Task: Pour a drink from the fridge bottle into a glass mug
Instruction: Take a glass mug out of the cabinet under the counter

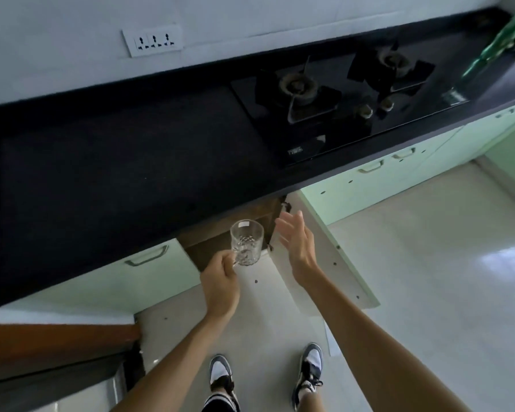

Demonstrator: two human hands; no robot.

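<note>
Glass mug (pixel 247 244): upright, empty, held by its handle in your left hand (pixel 220 285), grip clamped on the handle, in front of the open lower cabinet (pixel 229 230) below the black tabletop (pixel 116 173). Your right hand (pixel 296 242): fingers spread apart, empty, just beside the mug, against the open cabinet door (pixel 333 257). Gas hob (pixel 333 99): on the tabletop, well apart.

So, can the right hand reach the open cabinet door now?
Probably yes: the right hand is open and empty, hovering beside the cabinet door, with nothing between them.
</note>
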